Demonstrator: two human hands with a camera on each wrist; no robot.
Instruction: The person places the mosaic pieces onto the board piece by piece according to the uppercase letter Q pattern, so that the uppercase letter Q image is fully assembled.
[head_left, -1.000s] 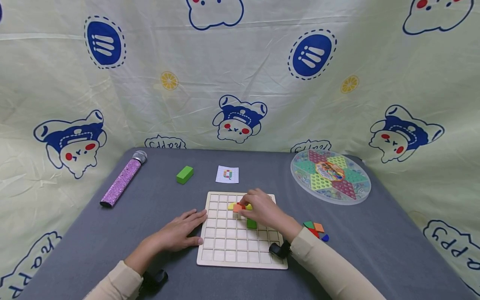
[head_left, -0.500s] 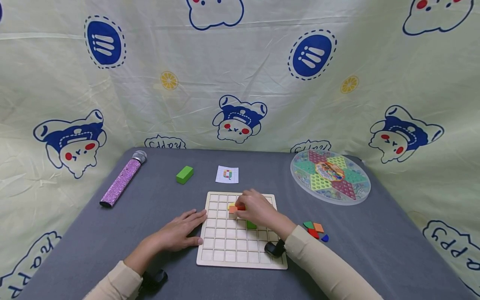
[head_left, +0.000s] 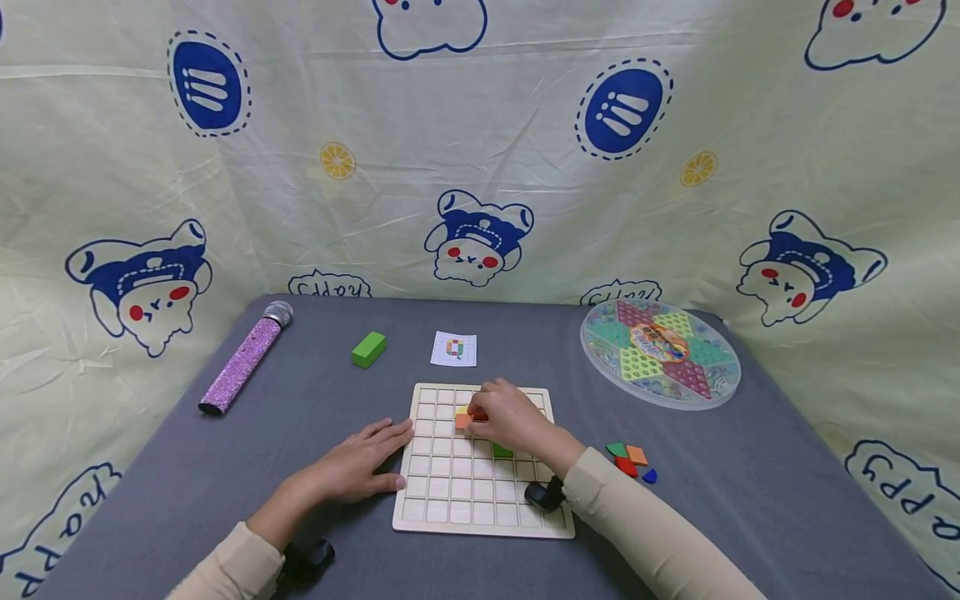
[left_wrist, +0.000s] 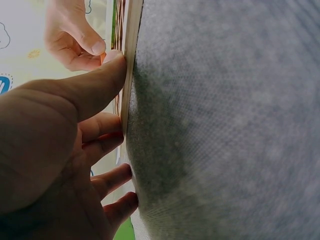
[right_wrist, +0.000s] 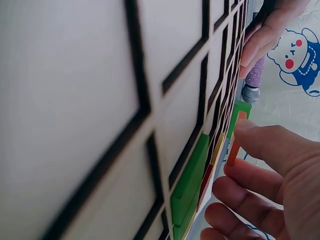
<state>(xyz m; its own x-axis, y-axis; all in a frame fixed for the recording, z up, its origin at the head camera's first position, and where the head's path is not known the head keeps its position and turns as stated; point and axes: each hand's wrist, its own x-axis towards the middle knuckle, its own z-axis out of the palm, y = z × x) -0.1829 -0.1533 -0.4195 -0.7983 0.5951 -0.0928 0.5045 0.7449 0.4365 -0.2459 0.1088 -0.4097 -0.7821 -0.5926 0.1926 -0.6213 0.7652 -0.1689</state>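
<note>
In the head view, a pale wooden grid board point(head_left: 450, 509) lies in front of the person. The right hand point(head_left: 513, 422) is over its upper part and pinches a flat orange tile point(right_wrist: 237, 145) between thumb and fingers, held just off the grid in the right wrist view. A yellow tile point(head_left: 461, 410) shows beside the held tile. Green point(right_wrist: 189, 187) and red tiles point(right_wrist: 205, 185) are set in the board, partly covered by the right hand in the head view. The left hand point(head_left: 358, 467) rests along the board's left edge, fingers extended, thumb touching the rim.
Several loose tiles point(head_left: 627, 459) lie right of the board. Behind it are a small card point(head_left: 453, 349) with a coloured pattern and a green block point(head_left: 369, 350). A glittery pink microphone point(head_left: 243, 362) lies at left, a round Chinese checkers board point(head_left: 661, 354) at back right.
The right hand has moved slightly left across the board with the orange tile in its fingers. The left hand has stayed at the board's edge.
</note>
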